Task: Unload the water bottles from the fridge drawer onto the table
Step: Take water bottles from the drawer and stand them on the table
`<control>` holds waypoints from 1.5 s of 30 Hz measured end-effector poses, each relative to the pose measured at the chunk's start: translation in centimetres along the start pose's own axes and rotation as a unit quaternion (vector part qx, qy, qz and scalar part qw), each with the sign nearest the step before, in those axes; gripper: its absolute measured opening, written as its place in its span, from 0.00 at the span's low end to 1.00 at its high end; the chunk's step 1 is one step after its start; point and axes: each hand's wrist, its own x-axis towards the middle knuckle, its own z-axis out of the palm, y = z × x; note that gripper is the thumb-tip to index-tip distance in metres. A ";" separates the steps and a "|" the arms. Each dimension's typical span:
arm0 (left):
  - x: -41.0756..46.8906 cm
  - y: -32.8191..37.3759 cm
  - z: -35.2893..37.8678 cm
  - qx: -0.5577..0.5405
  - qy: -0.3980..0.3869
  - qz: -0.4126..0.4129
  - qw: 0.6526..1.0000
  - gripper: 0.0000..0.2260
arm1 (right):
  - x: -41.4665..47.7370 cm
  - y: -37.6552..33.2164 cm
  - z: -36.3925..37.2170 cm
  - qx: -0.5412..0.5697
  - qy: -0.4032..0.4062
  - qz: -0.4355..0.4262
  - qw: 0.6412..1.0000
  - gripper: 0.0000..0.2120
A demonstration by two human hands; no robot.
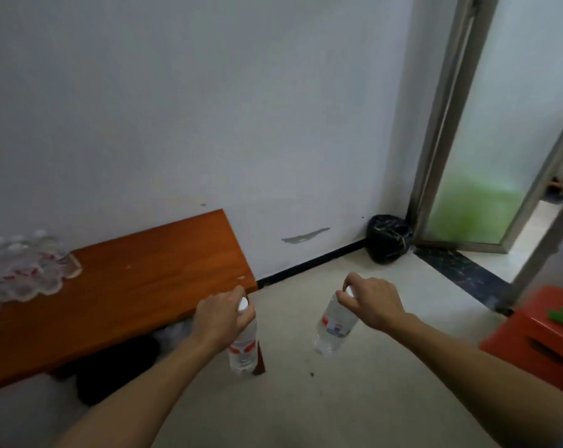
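Just off the table's (138, 286) right-hand corner, the left hand (220, 313) grips the left-hand bottle (243, 347) by its white cap, fingers curled over the top. That bottle hangs upright beside the table's edge, below the level of the tabletop. Further out from the table, over the floor, the right hand (372, 302) pinches the right-hand bottle (333, 324) by its cap. This one hangs tilted, base nearer the table than its cap. At the table's far left end a cluster of bottles (21, 270) stands by the wall. The fridge drawer is out of view.

Both holds are on a narrow, smooth cap alone, so a full bottle's weight could probably pull it free, the tilted one soonest. The left-hand bottle hangs low and close to the table's edge; lifted too little, it may knock the wood and twist out of the fingers. Set too near the corner, either bottle could tip off.
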 end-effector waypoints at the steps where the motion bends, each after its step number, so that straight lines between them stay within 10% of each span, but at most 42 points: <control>1: -0.2 -2.3 -0.4 0.000 0.009 -0.017 1.000 0.11 | 1.8 -2.1 0.5 0.007 0.006 -0.017 1.000 0.16; 27: 7.1 -45.8 0.6 0.005 0.062 -0.421 0.905 0.10 | 42.3 -44.9 18.2 0.042 -0.038 -0.373 0.926 0.19; 45: 17.3 -75.8 3.3 -0.068 0.005 -0.272 0.960 0.13 | 55.0 -71.5 30.7 0.074 -0.089 -0.335 0.935 0.19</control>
